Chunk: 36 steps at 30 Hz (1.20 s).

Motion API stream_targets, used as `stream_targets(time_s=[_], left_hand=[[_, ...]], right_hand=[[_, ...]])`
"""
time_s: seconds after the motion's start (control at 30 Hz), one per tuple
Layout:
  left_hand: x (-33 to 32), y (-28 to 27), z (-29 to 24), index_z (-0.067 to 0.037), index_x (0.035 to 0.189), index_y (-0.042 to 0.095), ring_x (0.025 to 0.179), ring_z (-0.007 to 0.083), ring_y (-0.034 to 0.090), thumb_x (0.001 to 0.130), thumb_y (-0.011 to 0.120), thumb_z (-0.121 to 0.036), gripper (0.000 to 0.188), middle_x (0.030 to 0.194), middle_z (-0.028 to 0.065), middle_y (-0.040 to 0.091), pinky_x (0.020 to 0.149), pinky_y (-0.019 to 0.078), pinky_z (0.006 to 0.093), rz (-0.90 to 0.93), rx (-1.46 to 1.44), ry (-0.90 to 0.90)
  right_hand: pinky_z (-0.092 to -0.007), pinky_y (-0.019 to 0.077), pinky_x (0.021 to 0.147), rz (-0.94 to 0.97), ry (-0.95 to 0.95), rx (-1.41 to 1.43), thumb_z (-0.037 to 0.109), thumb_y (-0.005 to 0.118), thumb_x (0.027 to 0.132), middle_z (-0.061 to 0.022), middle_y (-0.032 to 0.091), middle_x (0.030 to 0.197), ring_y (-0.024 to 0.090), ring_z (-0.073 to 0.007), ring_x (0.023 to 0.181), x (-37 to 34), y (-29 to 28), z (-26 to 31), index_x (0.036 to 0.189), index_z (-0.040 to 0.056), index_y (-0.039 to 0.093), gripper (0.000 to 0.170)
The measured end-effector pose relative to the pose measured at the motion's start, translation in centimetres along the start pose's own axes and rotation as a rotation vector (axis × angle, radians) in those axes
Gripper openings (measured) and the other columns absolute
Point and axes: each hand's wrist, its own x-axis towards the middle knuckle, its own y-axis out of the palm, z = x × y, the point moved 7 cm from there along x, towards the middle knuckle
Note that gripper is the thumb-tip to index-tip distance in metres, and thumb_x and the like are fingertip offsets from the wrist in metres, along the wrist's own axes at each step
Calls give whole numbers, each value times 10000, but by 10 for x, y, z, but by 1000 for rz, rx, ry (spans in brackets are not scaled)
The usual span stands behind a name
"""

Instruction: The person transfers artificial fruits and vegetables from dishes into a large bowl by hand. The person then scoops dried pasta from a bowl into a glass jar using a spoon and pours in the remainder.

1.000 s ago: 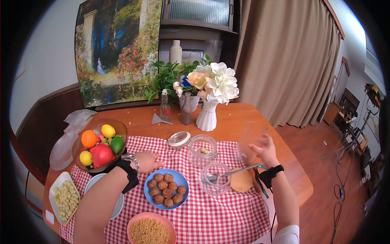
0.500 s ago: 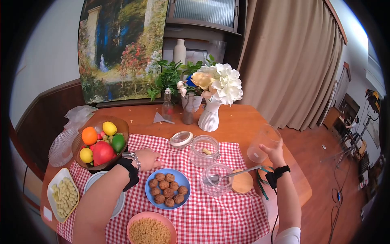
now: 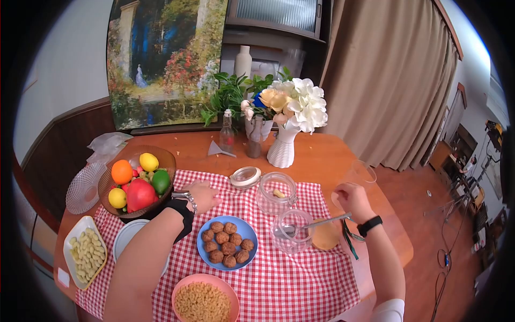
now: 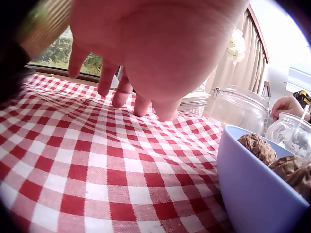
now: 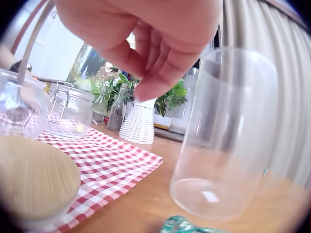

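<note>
My left hand (image 3: 201, 196) is over the checked cloth (image 3: 279, 295), fingers stretched out, between the fruit bowl and a blue bowl (image 4: 243, 179) of walnuts (image 3: 228, 244). Beside a tall clear cylinder (image 5: 221, 145), my right hand (image 3: 354, 201) hangs with loosely curled fingers, nothing visible between them. The cylinder stands upright on bare wood. Left of this hand, a glass jar (image 3: 287, 247) holds a spoon (image 3: 332, 220) leaning out rightward. A round wooden lid (image 5: 41, 177) lies close by. Behind is a clip-top jar (image 3: 273, 198) with its lid (image 3: 245, 177) swung back and a peanut-like piece inside.
A pink bowl (image 3: 233, 290) of small tan pieces is at the front. To the left are a fruit bowl (image 3: 169, 161), a pale plate (image 3: 126, 233) and a tray (image 3: 72, 255) of peanuts. A white vase (image 3: 282, 150), bottles and a funnel (image 3: 220, 150) stand behind.
My right hand has let go of the clear cylinder, after setting it farther right on the table, and has drawn back to the left. The left hand stays over the cloth.
</note>
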Motion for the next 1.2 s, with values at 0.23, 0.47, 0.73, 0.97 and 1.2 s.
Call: stream_targets(time_s=[0.23,0.47,0.73,0.97,1.2], left_hand=[[19,15,-7,-79,1219,640,1296,275,467,981,465,-469,489,1359,79,551,1058,381,509,102,67,-13],[22,24,4,-56,1314,548,1285,293,506,982,441,-508,571,1421,106,506,1040,385,551,77,11,29],[26,17,4,-57,1414,457,1320,251,496,927,519,-557,700,1480,77,460,1082,203,734,133,70,-32],[38,26,19,-42,1329,508,1273,255,532,881,582,-590,711,1423,67,496,1055,246,732,50,39,-40],[51,27,25,9,1453,394,1390,302,405,893,552,-616,853,1553,156,343,1136,303,538,129,41,-28]], right_hand=[[-416,500,932,692,120,12,178,554,908,-243,641,1176,626,-362,1084,-8,106,-12,1337,20,534,458],[-526,382,1059,722,43,-228,301,528,942,-331,543,1236,506,-465,1212,-8,141,2,1285,-59,481,500],[-504,361,1113,771,183,-269,429,587,920,-325,435,1399,416,-473,1331,13,153,-16,1340,-34,446,641],[-486,308,1156,800,246,-215,486,649,865,-273,289,1538,295,-433,1426,29,168,-27,1431,31,399,768],[-489,368,1110,716,228,-208,506,733,787,-245,423,1442,389,-423,1362,45,193,-49,1390,36,454,814]])
